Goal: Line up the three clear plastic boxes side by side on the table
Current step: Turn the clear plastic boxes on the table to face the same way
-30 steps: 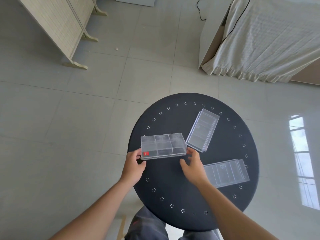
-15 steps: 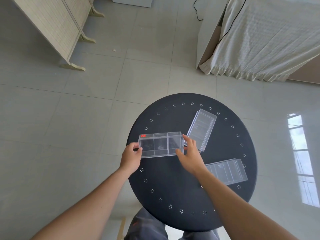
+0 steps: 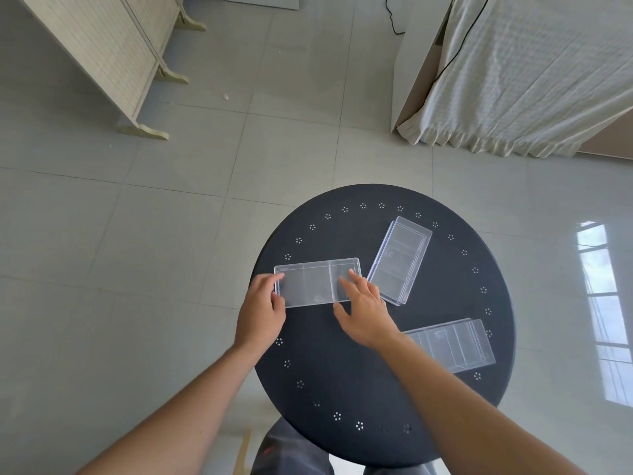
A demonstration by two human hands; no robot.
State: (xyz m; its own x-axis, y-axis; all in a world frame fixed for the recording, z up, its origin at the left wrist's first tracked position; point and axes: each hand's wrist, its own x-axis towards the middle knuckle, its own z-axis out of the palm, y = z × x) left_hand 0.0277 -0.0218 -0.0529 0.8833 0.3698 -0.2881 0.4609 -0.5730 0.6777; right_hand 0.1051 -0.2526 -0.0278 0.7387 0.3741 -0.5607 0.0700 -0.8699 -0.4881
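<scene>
Three clear plastic boxes lie on a round black table [image 3: 342,378]. The left box [image 3: 308,281] lies flat and level near the table's left edge, its long side running left to right. My left hand [image 3: 261,311] grips its left end. My right hand [image 3: 363,311] rests with spread fingers on its right end. A second box [image 3: 399,260] lies slanted just to the right, its lower corner close to my right hand. The third box [image 3: 452,344] lies at the right, partly hidden by my right forearm.
The table's rim carries a ring of small flower-shaped holes. The tiled floor surrounds it. A slatted wooden screen [image 3: 113,56] stands at the back left and a cloth-covered bed [image 3: 527,70] at the back right. My knees show below the table's near edge.
The left box has turned from standing on its side, red sticker visible, to lying flat on the table. My right hand has shifted from its end onto its top.
</scene>
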